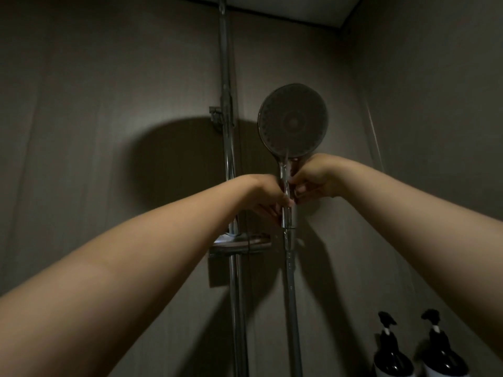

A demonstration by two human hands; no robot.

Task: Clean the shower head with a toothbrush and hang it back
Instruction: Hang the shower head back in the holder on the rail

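Head view, dim shower corner: your left hand [268, 198] and right hand [313, 176] are both raised to the chrome handle of the shower head [293, 121]. Each hand is curled around the handle, left one lower, right one just above it, fingers closed on the metal. Shower head stands upright, round spray face toward you, just right of the vertical riser rail [227, 131]; its hose [291, 281] drops straight down below your hands. No toothbrush visible anywhere, so I can't tell if scrubbing is done or not started; this reads as either lifting the head off its mount or seating it back. The mount itself is hidden behind your hands.

To do it well: keep the lower hand guiding the handle base and move it straight along the handle's line, don't twist. Keep the hose slack and untangled from the rail and the small shelf [239, 242] at left. Mind the two pump bottles [392, 357] near right, low down; a swinging hose could knock them. Don't let go until the handle sits firm.
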